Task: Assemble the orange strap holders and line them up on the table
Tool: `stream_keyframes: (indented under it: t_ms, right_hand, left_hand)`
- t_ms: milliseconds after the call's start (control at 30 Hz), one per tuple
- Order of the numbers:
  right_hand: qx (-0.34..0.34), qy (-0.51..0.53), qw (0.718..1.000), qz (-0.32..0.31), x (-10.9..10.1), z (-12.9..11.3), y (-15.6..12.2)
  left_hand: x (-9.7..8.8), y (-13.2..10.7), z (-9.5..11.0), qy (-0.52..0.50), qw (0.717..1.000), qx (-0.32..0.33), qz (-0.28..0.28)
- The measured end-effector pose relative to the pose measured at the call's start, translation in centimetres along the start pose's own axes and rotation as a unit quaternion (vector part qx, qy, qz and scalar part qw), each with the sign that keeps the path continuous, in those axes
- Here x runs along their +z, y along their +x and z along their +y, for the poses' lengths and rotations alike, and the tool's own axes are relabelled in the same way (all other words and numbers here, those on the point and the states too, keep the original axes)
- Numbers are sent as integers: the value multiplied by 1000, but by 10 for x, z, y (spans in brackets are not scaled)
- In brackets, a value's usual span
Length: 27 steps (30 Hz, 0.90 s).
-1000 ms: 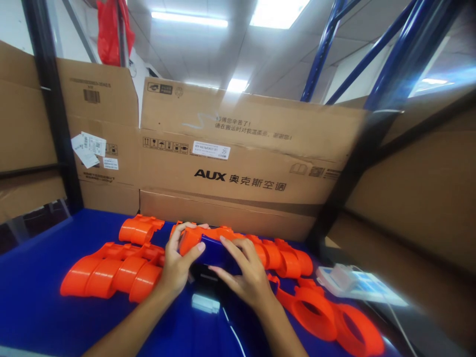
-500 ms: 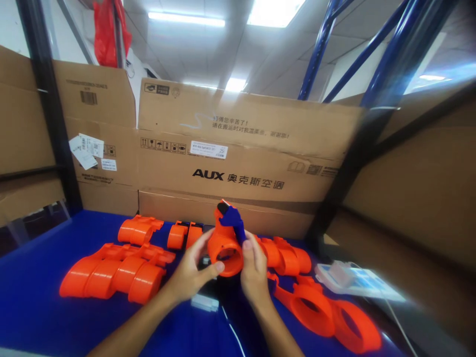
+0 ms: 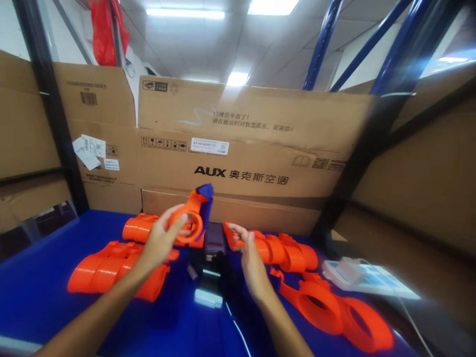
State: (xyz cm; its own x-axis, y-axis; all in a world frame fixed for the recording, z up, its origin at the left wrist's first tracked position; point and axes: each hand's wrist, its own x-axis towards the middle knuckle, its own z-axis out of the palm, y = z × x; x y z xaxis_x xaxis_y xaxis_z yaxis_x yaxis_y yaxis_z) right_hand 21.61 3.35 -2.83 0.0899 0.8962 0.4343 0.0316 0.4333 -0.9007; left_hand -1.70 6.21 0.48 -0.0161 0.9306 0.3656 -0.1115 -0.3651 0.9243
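Observation:
My left hand (image 3: 165, 235) holds an orange tape dispenser (image 3: 196, 204) by its ring, with fingers through the opening. The dispenser is raised above the table, its blue end piece pointing up. Apart from it, my right hand (image 3: 253, 263) is open and empty, fingers loosely spread in front of an orange row of dispensers (image 3: 288, 250) at the back right. More orange dispensers (image 3: 115, 272) lie side by side at the left, partly hidden behind my left forearm. At the right front lie two dispensers (image 3: 316, 307) with their rings facing up.
A phone-like dark device (image 3: 214, 238) stands at the table's middle, behind a blurred black object (image 3: 211, 270) and a white cable (image 3: 238, 332). A white-and-blue tray (image 3: 368, 280) sits at the right. Cardboard panels (image 3: 245, 148) wall off the back of the blue table (image 3: 33, 267).
The tape dispenser has moved left and up in my left hand, turning as it went. My right hand has let go of it and opened.

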Motion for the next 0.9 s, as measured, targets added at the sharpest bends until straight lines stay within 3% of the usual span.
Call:
stream_keyframes:
  t_ms: [100, 200, 333, 433, 600, 733, 833, 900]
  right_hand:
    - [3, 8, 1000, 1, -4, -3, 4]
    - [26, 33, 998, -37, -5, -8, 5]
    - [59, 84, 991, -82, -4, -20, 2]
    - [69, 110, 988, -85, -4, -28, 0]
    - [71, 129, 986, -83, -5, -31, -1]
    - [71, 123, 987, -79, -6, -31, 0]
    - [69, 114, 989, -67, -8, -31, 0]
    - [64, 113, 990, -60, -9, -31, 1]
  left_hand:
    - [-48, 32, 8, 177, 983, 5, 54]
    - [-79, 56, 7, 396, 917, -31, 23]
    - [-79, 71, -6, 593, 805, -26, -17]
    - [-66, 73, -21, 656, 753, -42, -31]
    - [-49, 67, -44, 664, 745, -45, -50]
    - [-45, 65, -48, 659, 749, -36, -61]
    - [-54, 69, -36, 654, 753, -18, -62]
    - [-70, 74, -26, 651, 756, 2, -70]
